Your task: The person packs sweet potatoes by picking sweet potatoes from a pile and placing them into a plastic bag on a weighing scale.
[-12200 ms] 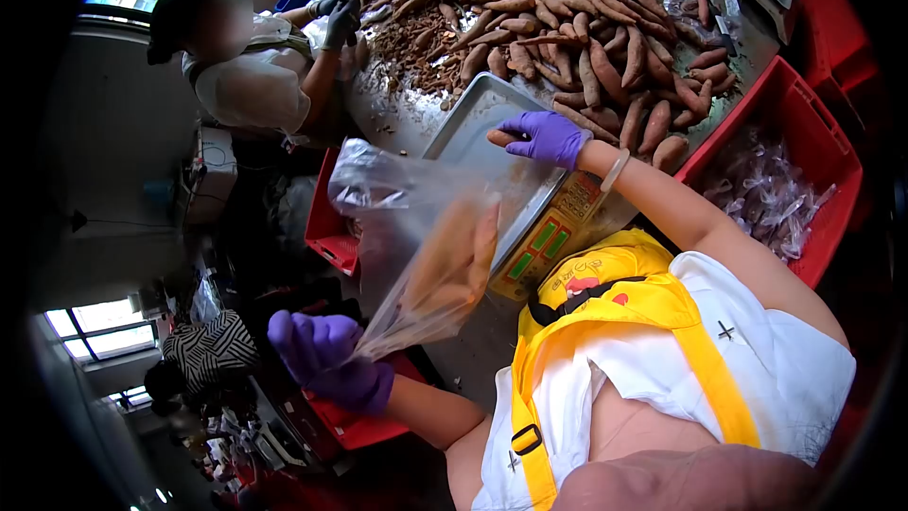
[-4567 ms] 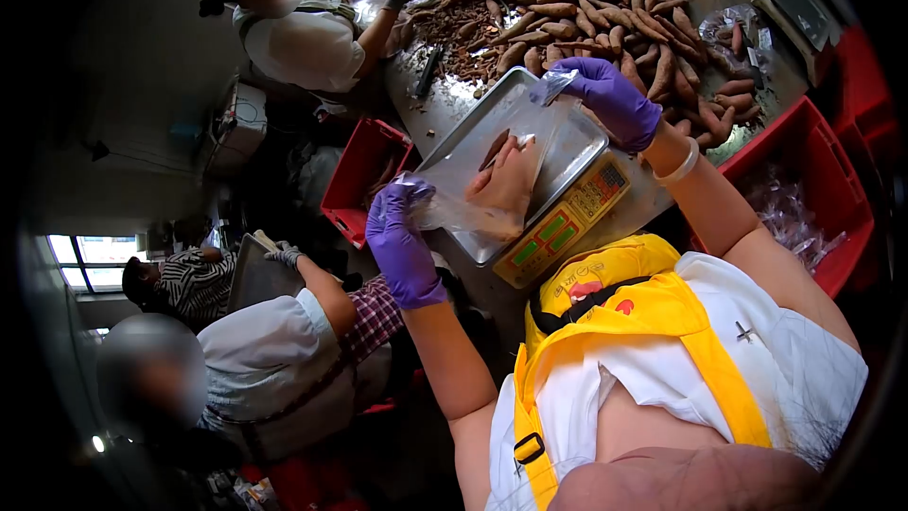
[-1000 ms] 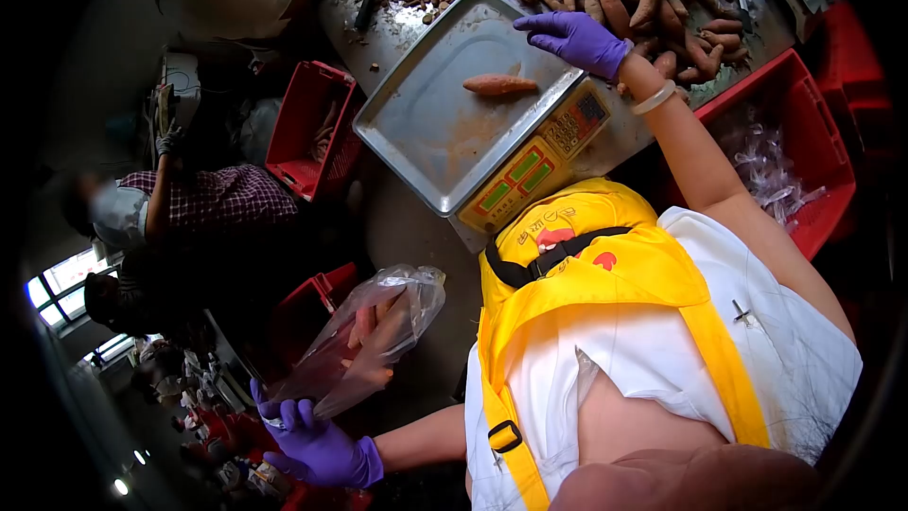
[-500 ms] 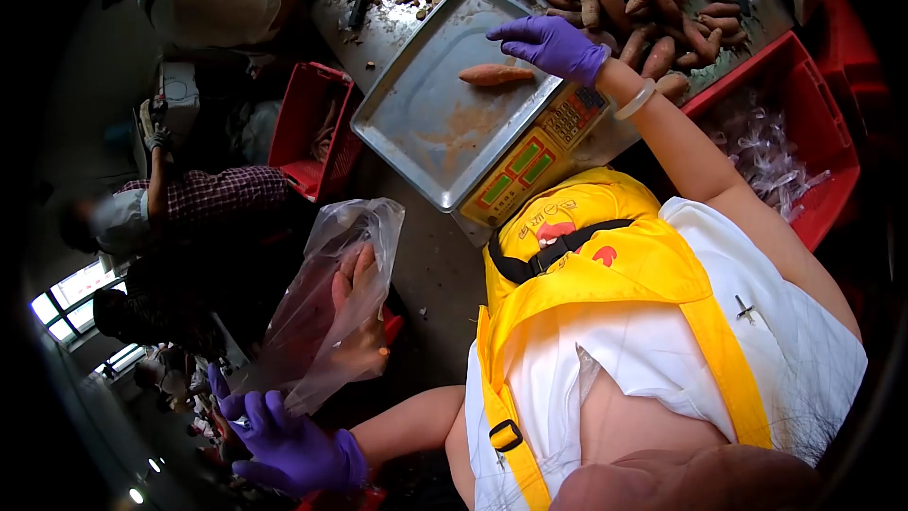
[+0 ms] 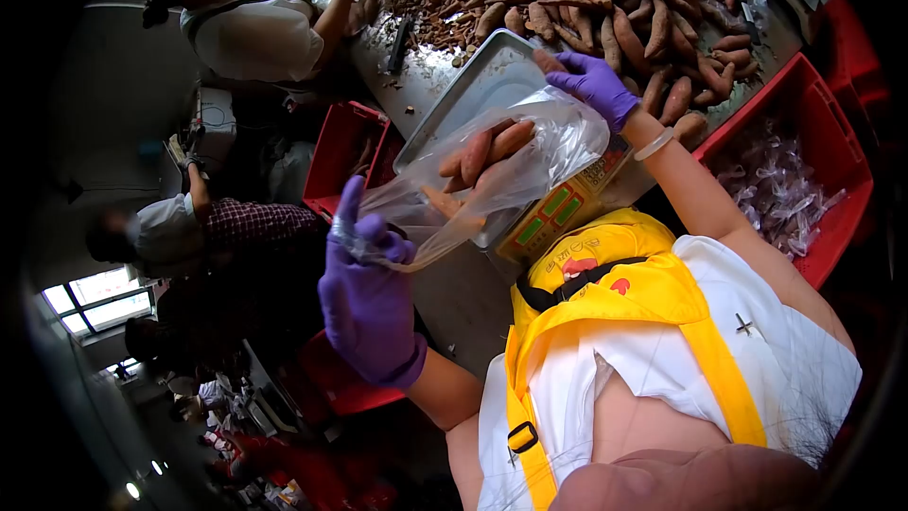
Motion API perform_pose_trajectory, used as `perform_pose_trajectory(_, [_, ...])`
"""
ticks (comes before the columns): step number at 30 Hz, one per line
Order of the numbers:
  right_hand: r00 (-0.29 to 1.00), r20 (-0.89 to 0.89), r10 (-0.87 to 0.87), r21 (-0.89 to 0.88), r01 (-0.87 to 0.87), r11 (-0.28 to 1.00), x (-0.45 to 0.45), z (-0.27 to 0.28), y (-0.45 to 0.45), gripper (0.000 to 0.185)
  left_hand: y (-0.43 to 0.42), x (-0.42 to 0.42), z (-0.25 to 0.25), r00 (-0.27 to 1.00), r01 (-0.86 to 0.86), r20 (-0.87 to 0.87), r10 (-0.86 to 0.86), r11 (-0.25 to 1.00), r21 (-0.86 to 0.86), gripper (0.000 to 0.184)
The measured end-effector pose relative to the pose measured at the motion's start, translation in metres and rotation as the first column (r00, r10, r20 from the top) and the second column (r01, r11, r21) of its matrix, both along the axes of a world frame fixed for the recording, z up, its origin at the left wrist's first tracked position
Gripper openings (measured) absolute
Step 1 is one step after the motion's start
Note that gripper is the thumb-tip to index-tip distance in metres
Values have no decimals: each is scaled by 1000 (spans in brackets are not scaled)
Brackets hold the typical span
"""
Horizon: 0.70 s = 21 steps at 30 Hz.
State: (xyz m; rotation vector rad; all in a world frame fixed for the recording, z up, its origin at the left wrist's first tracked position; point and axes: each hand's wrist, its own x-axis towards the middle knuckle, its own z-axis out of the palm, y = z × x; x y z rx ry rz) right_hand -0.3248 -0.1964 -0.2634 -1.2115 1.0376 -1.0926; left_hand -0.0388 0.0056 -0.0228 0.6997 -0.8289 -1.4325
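My left hand, in a purple glove, is closed on the gathered edge of a clear plastic bag. Several sweet potatoes lie inside the bag, which hangs over the metal tray of a weighing scale and hides much of it. My right hand, also gloved in purple, is at the tray's far right corner. Between its thumb and fingers is a sweet potato, partly covered by the glove. Below the bag, the scale's yellow panel with green displays shows in part.
A large heap of sweet potatoes covers the table behind the scale. A red crate with plastic bags stands at the right, another red crate at the left. Co-workers are along the left side.
My left hand has lifted the bag of sweet potatoes up and right, from beside the scale to over its tray. My right hand has closed on a sweet potato.
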Motion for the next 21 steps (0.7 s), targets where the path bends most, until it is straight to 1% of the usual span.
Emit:
perform_pose_trajectory(1, [983, 152, -102, 99, 88, 991, -16, 20, -2, 38, -3, -1, -21, 999, 4, 50, -8, 998, 63, 88])
perform_pose_trajectory(3, [915, 382, -131, -13, 147, 989, -34, 67, 9, 43, -8, -10, -53, 984, -140, 131, 118, 976, 167, 76])
perform_pose_trajectory(4, [889, 457, -19, -94, 69, 993, -38, 91, 16, 45, -10, -12, -59, 986, -133, 124, 112, 975, 179, 76])
perform_pose_trajectory(5, [848, 520, 97, -175, -5, 985, -38, 116, 26, 46, -10, -15, -64, 992, -104, 95, 89, 980, 171, 70])
perform_pose_trajectory(6, [869, 427, 249, -292, -128, 948, -35, 143, 38, 48, -7, -16, -68, 996, -76, 65, 67, 984, 162, 64])
perform_pose_trajectory(7, [853, 344, 394, -359, -268, 894, -22, 154, 49, 49, -5, -18, -71, 996, -74, 60, 65, 982, 173, 64])
perform_pose_trajectory(8, [813, 249, 526, -418, -400, 816, -10, 165, 61, 51, -5, -20, -71, 987, -97, 139, 78, 986, 137, 59])
perform_pose_trajectory(9, [739, 179, 649, -433, -533, 726, 6, 166, 67, 52, -6, -21, -70, 971, -120, 218, 97, 988, 94, 55])
perform_pose_trajectory(10, [765, -75, 640, -486, -589, 646, 22, 164, 71, 49, -6, -28, -66, 944, -182, 290, 156, 981, 63, 51])
perform_pose_trajectory(11, [749, -323, 579, -513, -653, 558, 37, 155, 73, 47, -5, -29, -67, 943, -187, 288, 164, 981, 54, 51])
perform_pose_trajectory(12, [742, -491, 458, -505, -670, 544, 52, 137, 71, 44, -4, -30, -68, 915, -215, 358, 188, 976, 36, 53])
perform_pose_trajectory(13, [705, -634, 319, -494, -686, 534, 66, 113, 68, 40, -3, -29, -69, 880, -242, 426, 211, 970, 20, 55])
perform_pose_trajectory(14, [673, -626, 394, -364, -698, 616, 78, 83, 56, 40, -1, -27, -71, 858, -276, 463, 223, 960, 48, 56])
perform_pose_trajectory(15, [645, -605, 467, -223, -701, 678, 86, 77, 49, 39, 2, -26, -73, 855, -286, 464, 233, 957, 46, 56])
perform_pose_trajectory(16, [641, -607, 471, -227, -707, 670, 85, 71, 48, 39, 5, -25, -76, 805, -327, 531, 263, 945, 28, 56])
perform_pose_trajectory(17, [701, -575, 422, -273, -651, 708, 78, 66, 48, 34, 8, -25, -78, 751, -368, 592, 291, 930, 9, 56])
perform_pose_trajectory(18, [724, -559, 404, -287, -626, 725, 71, 69, 50, 32, 12, -28, -79, 761, -414, 554, 337, 910, 15, 55])
perform_pose_trajectory(19, [746, -544, 385, -300, -601, 741, 65, 72, 52, 31, 16, -28, -81, 763, -422, 550, 339, 906, 26, 55])
perform_pose_trajectory(21, [694, -691, 200, -398, -597, 697, 53, 84, 53, 32, 22, -24, -84, 781, -448, 514, 355, 892, 65, 55])
